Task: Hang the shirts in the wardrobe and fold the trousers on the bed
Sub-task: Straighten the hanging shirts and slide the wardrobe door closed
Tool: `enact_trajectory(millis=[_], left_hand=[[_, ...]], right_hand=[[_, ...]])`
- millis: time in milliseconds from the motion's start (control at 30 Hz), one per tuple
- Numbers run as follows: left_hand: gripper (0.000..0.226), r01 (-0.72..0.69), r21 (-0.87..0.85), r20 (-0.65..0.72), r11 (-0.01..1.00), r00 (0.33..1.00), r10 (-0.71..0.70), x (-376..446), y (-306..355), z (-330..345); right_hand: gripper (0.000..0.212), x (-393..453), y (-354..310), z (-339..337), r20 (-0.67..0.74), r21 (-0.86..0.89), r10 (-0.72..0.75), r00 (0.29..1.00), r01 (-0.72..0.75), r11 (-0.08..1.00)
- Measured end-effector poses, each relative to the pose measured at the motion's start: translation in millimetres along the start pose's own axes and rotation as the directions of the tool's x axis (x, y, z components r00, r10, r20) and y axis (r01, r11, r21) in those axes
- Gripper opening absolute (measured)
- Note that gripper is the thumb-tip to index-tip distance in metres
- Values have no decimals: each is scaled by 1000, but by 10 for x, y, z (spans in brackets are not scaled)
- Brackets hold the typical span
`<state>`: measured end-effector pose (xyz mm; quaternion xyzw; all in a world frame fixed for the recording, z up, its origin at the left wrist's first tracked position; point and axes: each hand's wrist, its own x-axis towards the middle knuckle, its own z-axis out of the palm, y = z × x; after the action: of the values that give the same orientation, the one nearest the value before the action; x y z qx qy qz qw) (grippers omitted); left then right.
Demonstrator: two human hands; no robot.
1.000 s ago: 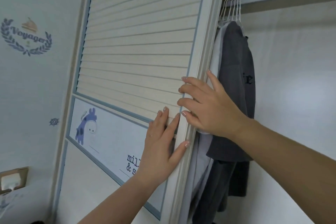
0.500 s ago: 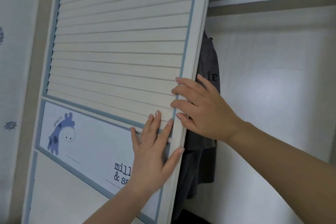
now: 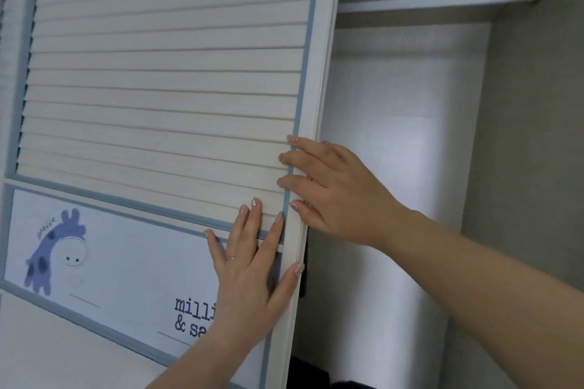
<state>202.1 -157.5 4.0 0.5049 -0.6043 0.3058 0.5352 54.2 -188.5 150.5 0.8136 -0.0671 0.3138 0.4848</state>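
The white slatted wardrobe door [image 3: 158, 88] fills the left and middle of the head view. My left hand [image 3: 249, 287] presses flat on it near its right edge, fingers straight and spread. Just above, my right hand [image 3: 335, 196] grips the door's right edge, four fingers lying over the front frame and the thumb hidden behind. Only a dark sliver of hanging clothing [image 3: 303, 284] shows past the edge; the shirts are hidden behind the door. The hanging rail [image 3: 436, 1] runs bare across the open part.
A panel with a blue giraffe drawing [image 3: 53, 253] and printed letters crosses the door's lower part. The wardrobe's white back wall [image 3: 395, 167] and grey-brown side wall [image 3: 531, 167] are exposed on the right. Something dark lies low in the wardrobe [image 3: 309, 373].
The door has slid right under both hands. It now covers the hangers and the grey shirt that were in view a second ago. Both hands keep their places on the door.
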Motion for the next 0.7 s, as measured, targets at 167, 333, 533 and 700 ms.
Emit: enact_trajectory(millis=[167,333,533,700], left_hand=[[60,-20,-23,-8,1000,1000,19,-51,458,109],[60,-47,-38,-13,998,999,47,-116,915,220],[56,-129,7,16,992,992,129,-202,1396,363],[54,-269,120,32,956,963,267,-214,1613,431]], right_hand=[[37,-372,109,-323,96,-49,56,994,-51,997],[43,-748,225,-659,211,-148,117,970,-86,985],[50,-1163,335,-1099,374,-257,213,903,-120,959],[54,-1450,422,-1379,462,-361,278,842,-107,927]])
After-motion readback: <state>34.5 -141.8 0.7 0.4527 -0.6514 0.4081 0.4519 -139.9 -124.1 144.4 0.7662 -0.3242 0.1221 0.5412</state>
